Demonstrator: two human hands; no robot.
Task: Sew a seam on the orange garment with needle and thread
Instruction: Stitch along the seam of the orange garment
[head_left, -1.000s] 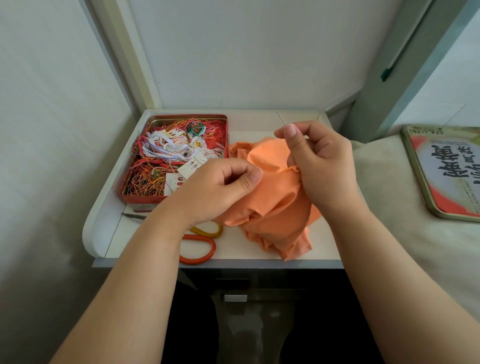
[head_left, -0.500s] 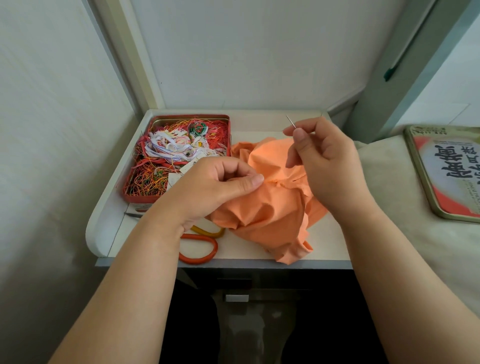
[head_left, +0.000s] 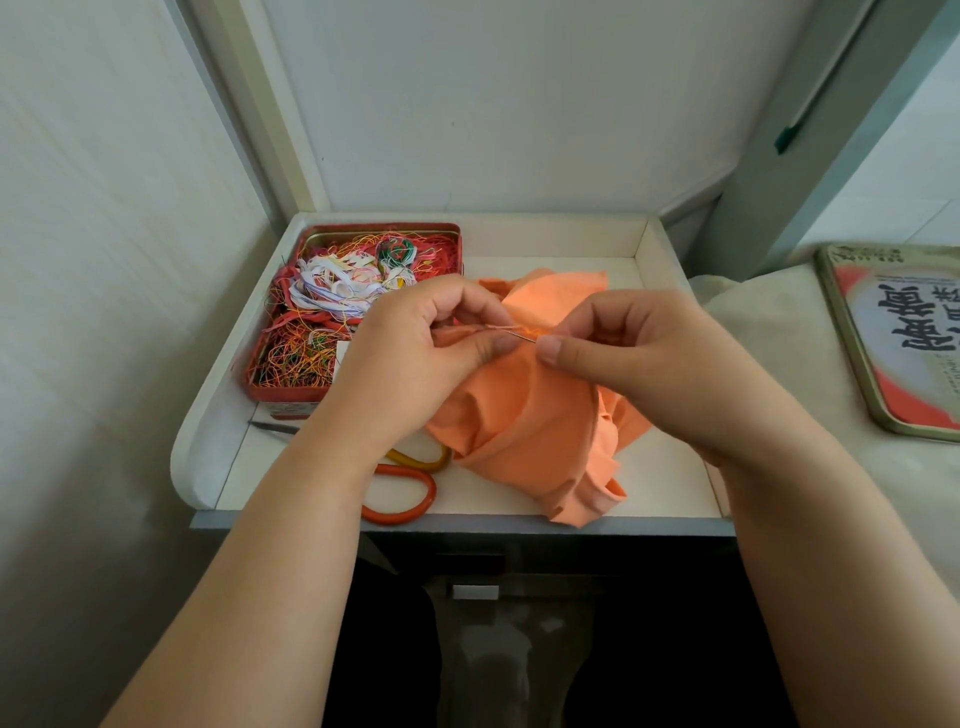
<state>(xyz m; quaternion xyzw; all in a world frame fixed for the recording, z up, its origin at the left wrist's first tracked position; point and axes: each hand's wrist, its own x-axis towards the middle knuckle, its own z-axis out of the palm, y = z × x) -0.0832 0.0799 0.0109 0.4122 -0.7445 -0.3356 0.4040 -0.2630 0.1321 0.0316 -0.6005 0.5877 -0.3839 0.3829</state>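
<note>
The stitch wanted the needle (head_left: 523, 334) driven flat through the folded edge, close to the fold, with the cloth kept taut between both grips. The right hand (head_left: 631, 358) was curled, thumb and forefinger pinching the needle's rear end. The left hand (head_left: 421, 353) was curled too, pinching the seam of the orange garment (head_left: 524, 415), which lay bunched on the white tray (head_left: 670, 467)

White walls (head_left: 493, 104) — pale shelf (head_left: 550, 239) in corner.
</note>
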